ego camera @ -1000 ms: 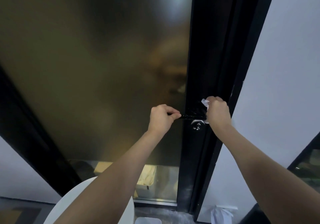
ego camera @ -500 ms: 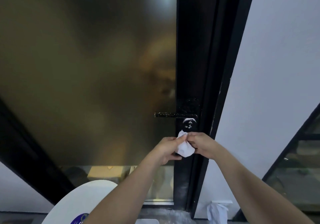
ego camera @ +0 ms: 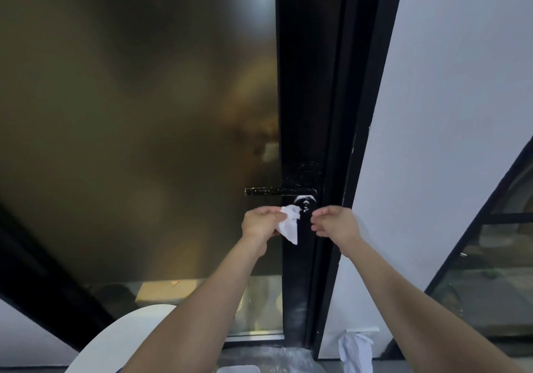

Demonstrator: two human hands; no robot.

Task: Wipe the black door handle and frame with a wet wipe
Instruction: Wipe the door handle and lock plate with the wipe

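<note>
A black lever handle sticks out to the left from the black door frame, with a shiny round lock just under it. My left hand pinches a crumpled white wet wipe a little below the handle, in front of the frame. My right hand hovers to the right of the lock with loosely curled fingers, holding nothing and apart from the wipe.
Frosted brown glass fills the door to the left. A white wall stands to the right. A white round object sits at the lower left. White tissue pokes out of a pack on the floor by the frame's foot.
Both hands left the handle and dropped below it. The wipe passed from my right hand to my left, and my right hand let go and moved off to the right.
</note>
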